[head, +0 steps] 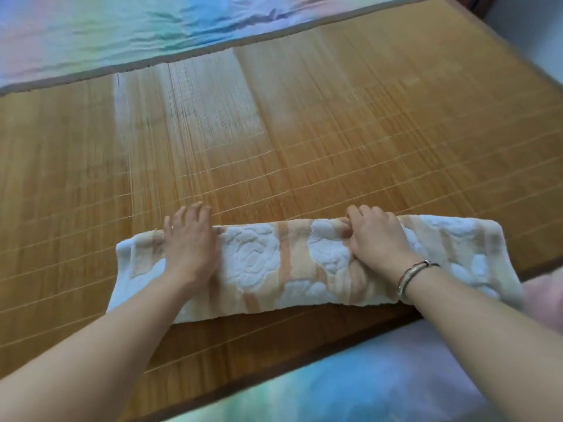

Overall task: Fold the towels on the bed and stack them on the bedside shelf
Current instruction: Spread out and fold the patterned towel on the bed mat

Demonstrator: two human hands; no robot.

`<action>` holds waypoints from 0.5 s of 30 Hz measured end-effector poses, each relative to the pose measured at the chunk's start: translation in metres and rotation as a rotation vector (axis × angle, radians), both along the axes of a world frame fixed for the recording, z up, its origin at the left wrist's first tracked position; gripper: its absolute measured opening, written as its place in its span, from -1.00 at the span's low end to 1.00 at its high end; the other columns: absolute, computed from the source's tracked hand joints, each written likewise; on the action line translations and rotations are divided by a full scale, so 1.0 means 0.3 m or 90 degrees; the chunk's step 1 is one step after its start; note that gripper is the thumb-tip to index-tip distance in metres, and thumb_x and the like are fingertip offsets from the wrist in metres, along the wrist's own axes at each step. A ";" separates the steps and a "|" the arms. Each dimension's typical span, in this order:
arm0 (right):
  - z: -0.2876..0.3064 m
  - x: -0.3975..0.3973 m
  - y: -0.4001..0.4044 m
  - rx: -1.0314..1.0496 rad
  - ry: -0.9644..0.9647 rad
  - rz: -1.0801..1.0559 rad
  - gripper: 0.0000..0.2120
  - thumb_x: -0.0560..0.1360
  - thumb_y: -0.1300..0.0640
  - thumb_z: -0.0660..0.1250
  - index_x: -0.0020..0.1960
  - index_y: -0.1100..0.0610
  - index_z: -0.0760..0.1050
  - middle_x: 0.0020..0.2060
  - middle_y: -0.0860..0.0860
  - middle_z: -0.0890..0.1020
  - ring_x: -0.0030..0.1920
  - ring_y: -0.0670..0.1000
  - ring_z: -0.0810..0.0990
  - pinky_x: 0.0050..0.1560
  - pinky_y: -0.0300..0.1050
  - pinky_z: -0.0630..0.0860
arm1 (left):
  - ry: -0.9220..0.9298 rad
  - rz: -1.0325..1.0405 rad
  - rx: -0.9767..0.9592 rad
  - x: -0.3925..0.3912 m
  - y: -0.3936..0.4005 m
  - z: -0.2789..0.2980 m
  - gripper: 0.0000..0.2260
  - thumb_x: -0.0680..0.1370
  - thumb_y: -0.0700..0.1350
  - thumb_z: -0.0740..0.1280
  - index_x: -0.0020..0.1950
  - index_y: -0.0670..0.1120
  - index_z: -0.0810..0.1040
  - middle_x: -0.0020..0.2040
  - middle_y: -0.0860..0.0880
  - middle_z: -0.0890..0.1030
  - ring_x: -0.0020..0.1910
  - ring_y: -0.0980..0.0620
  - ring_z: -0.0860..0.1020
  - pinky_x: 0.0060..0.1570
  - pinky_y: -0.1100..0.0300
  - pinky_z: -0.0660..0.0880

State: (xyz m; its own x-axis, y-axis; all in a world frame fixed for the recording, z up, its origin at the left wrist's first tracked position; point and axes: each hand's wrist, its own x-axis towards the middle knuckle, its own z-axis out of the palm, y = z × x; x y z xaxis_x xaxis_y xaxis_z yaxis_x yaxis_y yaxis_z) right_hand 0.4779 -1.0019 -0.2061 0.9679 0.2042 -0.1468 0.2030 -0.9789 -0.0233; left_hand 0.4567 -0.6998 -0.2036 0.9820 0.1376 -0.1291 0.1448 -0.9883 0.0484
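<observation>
A white and peach towel with a raised rose pattern lies folded into a long band across the bamboo mat, near the mat's front edge. My left hand presses flat on the towel's left part, fingers straight and reaching past its far edge. My right hand sits on the right part with curled fingers gripping the towel's far edge, where the cloth bunches. A bracelet circles my right wrist. The bedside shelf is out of view.
The bamboo mat covers most of the bed. A pastel rainbow sheet shows beyond the mat's far edge and again in front. Something pink lies at the right, by the towel's end.
</observation>
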 end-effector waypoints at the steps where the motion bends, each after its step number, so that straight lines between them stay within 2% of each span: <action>1: -0.014 0.000 -0.024 -0.003 0.023 -0.003 -0.77 0.49 0.05 0.17 0.13 0.08 0.36 0.01 0.01 0.50 0.02 0.07 0.46 0.04 -0.03 0.34 | -0.001 -0.041 -0.026 -0.012 -0.053 -0.005 -0.57 0.61 -0.02 0.13 0.48 -0.02 0.23 0.50 -0.02 0.24 0.50 -0.07 0.14 0.49 -0.09 0.03; 5: -0.019 0.006 -0.164 -0.015 0.036 -0.029 -0.70 0.41 -0.04 0.07 0.07 0.05 0.36 -0.03 0.00 0.52 0.02 0.07 0.45 0.17 0.05 0.31 | 0.065 -0.148 -0.146 -0.020 -0.281 -0.028 -0.54 0.62 0.12 0.02 0.52 0.08 0.13 0.55 0.08 0.11 0.55 0.01 -0.05 0.50 -0.08 -0.16; 8: -0.012 0.016 -0.314 -0.009 0.054 -0.062 -0.71 0.43 -0.11 -0.02 -0.01 0.03 0.33 -0.09 -0.01 0.55 -0.02 0.07 0.44 0.23 0.11 0.26 | 0.061 -0.136 -0.200 -0.010 -0.404 -0.043 -0.42 0.55 0.26 -0.11 0.55 0.10 0.06 0.57 0.09 0.04 0.55 0.00 -0.11 0.48 -0.11 -0.21; 10: -0.007 0.018 -0.423 -0.012 0.080 -0.064 -0.57 0.46 -0.24 -0.17 -0.04 0.02 0.32 -0.11 -0.01 0.56 0.01 0.09 0.48 0.24 0.11 0.26 | 0.047 -0.107 -0.207 -0.012 -0.485 -0.047 -0.36 0.48 0.30 -0.23 0.55 0.13 0.00 0.58 0.10 -0.02 0.55 0.00 -0.14 0.48 -0.11 -0.21; 12: -0.010 0.021 -0.506 -0.053 0.090 -0.012 -0.50 0.42 -0.28 -0.30 -0.10 0.02 0.25 -0.14 -0.02 0.58 0.00 0.09 0.54 0.13 0.06 0.36 | 0.051 -0.121 -0.185 -0.030 -0.572 -0.046 -0.40 0.52 0.31 -0.23 0.55 0.18 -0.11 0.57 0.13 -0.13 0.55 0.01 -0.20 0.48 -0.13 -0.23; 15: -0.025 0.056 -0.547 -0.095 0.029 0.054 -0.53 0.48 -0.25 -0.26 -0.13 0.03 0.28 -0.19 0.03 0.61 -0.11 0.13 0.57 -0.06 0.04 0.36 | 0.057 -0.157 -0.148 -0.051 -0.635 -0.063 -0.47 0.58 0.28 -0.16 0.52 0.24 -0.22 0.54 0.19 -0.27 0.53 0.02 -0.30 0.43 -0.17 -0.31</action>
State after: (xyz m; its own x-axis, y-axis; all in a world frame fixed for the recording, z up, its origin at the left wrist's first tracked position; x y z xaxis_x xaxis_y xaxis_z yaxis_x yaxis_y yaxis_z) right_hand 0.4946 -1.1661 -0.2135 0.9397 0.2573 -0.2252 0.2868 -0.9517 0.1094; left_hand 0.4414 -0.8904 -0.2225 0.9653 -0.1451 -0.2170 -0.0823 -0.9581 0.2745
